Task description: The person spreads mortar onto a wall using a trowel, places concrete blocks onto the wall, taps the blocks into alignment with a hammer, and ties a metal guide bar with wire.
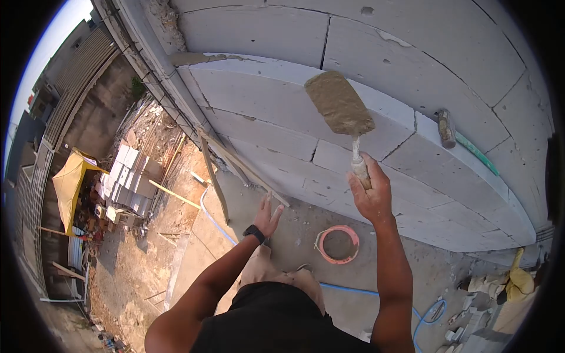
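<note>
My right hand [373, 191] is wrapped round the pale, mortar-smeared handle of a trowel [356, 144]. Grey wet mortar [338, 103] covers its blade, which is held out over the top of a low wall of white blocks [259, 76]. My left hand [268, 216] holds nothing, its fingers stretched out in the air below the wall, with a dark watch on the wrist. A smear of mortar [197, 58] lies at the left end of the wall top. Further right, a hammer [447, 128] with a green handle rests on the same ledge.
A taller block wall [376, 41] rises behind the low one. On the floor stand an orange-rimmed bucket [355, 250] and a blue hose [347, 288]. Wooden props [215, 176] lean at the left near the floor's edge, beyond which lies lower ground. Rubble and sacks [518, 282] lie right.
</note>
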The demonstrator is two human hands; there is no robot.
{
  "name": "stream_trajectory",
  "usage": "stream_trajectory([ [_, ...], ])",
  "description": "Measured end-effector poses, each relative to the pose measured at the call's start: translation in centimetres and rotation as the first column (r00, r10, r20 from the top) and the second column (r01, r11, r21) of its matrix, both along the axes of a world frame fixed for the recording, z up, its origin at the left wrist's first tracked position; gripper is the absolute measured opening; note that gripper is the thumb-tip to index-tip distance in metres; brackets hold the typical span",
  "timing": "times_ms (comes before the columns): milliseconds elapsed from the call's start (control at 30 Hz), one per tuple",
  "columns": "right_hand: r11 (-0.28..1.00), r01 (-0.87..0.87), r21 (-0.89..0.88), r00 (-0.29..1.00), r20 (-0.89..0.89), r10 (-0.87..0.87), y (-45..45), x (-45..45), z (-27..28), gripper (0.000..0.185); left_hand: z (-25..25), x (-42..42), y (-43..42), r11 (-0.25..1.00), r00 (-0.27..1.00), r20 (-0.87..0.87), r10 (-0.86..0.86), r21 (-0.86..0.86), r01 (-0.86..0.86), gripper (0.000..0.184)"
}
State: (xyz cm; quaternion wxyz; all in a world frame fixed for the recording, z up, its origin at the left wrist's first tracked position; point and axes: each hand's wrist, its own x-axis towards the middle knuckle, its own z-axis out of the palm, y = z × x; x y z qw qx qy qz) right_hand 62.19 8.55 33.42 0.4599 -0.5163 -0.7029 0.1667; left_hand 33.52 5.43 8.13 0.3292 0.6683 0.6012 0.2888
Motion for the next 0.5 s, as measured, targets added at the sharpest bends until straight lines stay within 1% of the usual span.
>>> stream_trajectory([
  [33,0.994,-0.022,-0.104,0.995,-0.096,0.012,-3.1,1.2,-3.2,0.043,-0.7,1.0,-2.5,0.994,0.999,-0.02,-0.024,-0.106,0.022,0.078],
  [67,0.983,0.008,-0.184,0.996,-0.086,-0.024,-6.2,2.1,-7.2,0.044,-1.3,1.7,-5.1,0.974,0.996,-0.049,-0.071,-0.219,0.058,0.079],
  [100,0.966,0.054,-0.253,0.994,-0.075,-0.075,-9.2,2.9,-11.5,0.044,-3.2,2.2,-7.6,0.949,0.991,-0.056,-0.12,-0.301,0.098,0.081],
  [167,0.907,0.173,-0.384,0.976,-0.054,-0.209,-15.7,4.1,-21.1,0.044,-6.6,3.1,-11.1,0.887,0.969,-0.072,-0.234,-0.423,0.183,0.084],
  [200,0.871,0.248,-0.424,0.949,-0.076,-0.307,-18.2,4.7,-25.5,0.044,-8.1,3.7,-12.9,0.851,0.954,-0.078,-0.291,-0.477,0.221,0.084],
  [233,0.73,0.265,-0.63,0.94,0.001,-0.34,-21.2,5.3,-29.8,0.044,-9.2,4.1,-14.4,0.808,0.932,-0.08,-0.353,-0.529,0.26,0.084],
  [267,0.54,0.252,-0.803,0.938,0.065,-0.341,-24.5,5.8,-33.2,0.045,-10.5,4.9,-15.1,0.752,0.887,-0.09,-0.452,-0.574,0.324,0.084],
  [300,0.386,0.28,-0.879,0.928,0.144,-0.345,-26.5,6.3,-35.2,0.045,-11.5,5.2,-16.2,0.679,0.811,-0.107,-0.575,-0.616,0.4,0.084],
  [333,0.23,0.287,-0.93,0.924,0.206,-0.321,-27.4,7.9,-38.0,0.044,-13.1,5.8,-16.9,0.595,0.698,-0.122,-0.705,-0.638,0.489,0.084],
  [400,0.066,0.346,-0.936,0.911,0.319,-0.261,-29.1,9.9,-44.5,0.042,-17.0,7.0,-16.9,0.417,0.429,-0.155,-0.89,-0.658,0.627,0.085],
  [433,0.033,0.368,-0.929,0.908,0.351,-0.229,-29.3,11.0,-47.6,0.04,-19.6,7.7,-16.2,0.323,0.281,-0.172,-0.944,-0.652,0.686,0.089],
  [467,0.004,0.39,-0.921,0.904,0.382,-0.192,-29.2,11.9,-50.7,0.037,-22.2,8.5,-15.3,0.236,0.109,-0.225,-0.968,-0.68,0.694,0.09],
  [500,0.008,0.41,-0.912,0.903,0.405,-0.147,-28.7,12.8,-52.8,0.036,-25.0,9.7,-14.3,0.153,-0.061,-0.268,-0.961,-0.704,0.693,0.091],
])
